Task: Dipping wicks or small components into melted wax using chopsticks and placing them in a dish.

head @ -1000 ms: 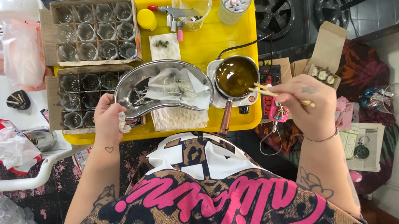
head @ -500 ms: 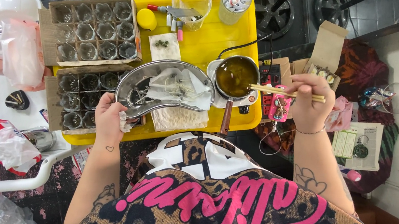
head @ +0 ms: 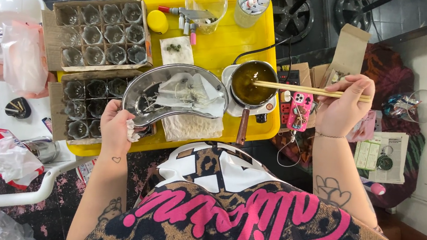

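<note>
Head view. Right hand (head: pixel 343 104) is closed on a pair of chopsticks (head: pixel 306 90), held near their right ends. The sticks now lie nearly level, tips over the right rim of the small pan (head: pixel 251 81) of dark amber liquid. A second ago the tips pointed down into the liquid from a lower, tilted grip; half a second ago they were part way up. So the hand has moved right and up, and the sticks have come out of the liquid. I cannot tell whether anything is pinched between the tips.

The pan sits on its white base at the right edge of the yellow tray (head: pixel 221 47), handle pointing near. It has not moved.

Left hand (head: pixel 116 128) is unchanged: closed on a wad of white tissue (head: pixel 132 131) and touching the near-left rim of the steel kidney dish (head: pixel 146 84). The dish holds crumpled tissue and small metal pieces.

Judgement: the stir or dip in the pan looks finished for now, with the sticks lifted clear and the left hand steadying the dish.

Left of the dish, two cardboard boxes of small glass cups (head: pixel 101 31) stand untouched.
</note>
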